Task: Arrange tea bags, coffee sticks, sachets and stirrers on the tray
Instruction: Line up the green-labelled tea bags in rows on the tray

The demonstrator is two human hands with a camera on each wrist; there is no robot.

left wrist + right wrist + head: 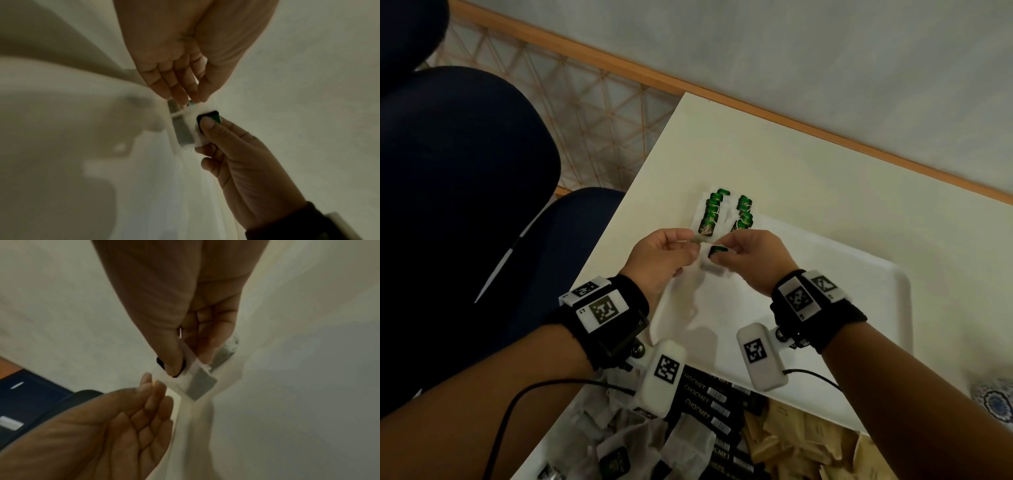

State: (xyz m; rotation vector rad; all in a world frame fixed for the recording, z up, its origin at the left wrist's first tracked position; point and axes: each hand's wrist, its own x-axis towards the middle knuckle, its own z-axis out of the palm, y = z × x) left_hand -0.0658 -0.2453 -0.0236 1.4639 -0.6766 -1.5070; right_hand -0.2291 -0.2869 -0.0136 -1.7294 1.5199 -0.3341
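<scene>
Pinching one tea bag (710,260) between both hands, that's where we are right now. Our right hand (753,260) has thumb and forefinger clamped on the green tag (209,116) and the white paper under it, while our left hand (664,257) nips the opposite edge of the same bag with its fingertips (153,385). It's held up just over the near-left end of the white tray (893,308), not lying on it. From the right wrist view we can see a grey patch showing through the bag's paper.

Just past our hands, two rows of tea bags (726,214) with green tags are already laid out, overlapping like shingles, at the tray's far corner. Can't tell whether the farthest ones sit on the tray or on the cream table (808,164).

Closer to us there's a messy pile: more loose tea bags (616,442), black coffee sticks (709,411) printed CHOCMET, and brown paper sachets (798,442) beside those.
</scene>
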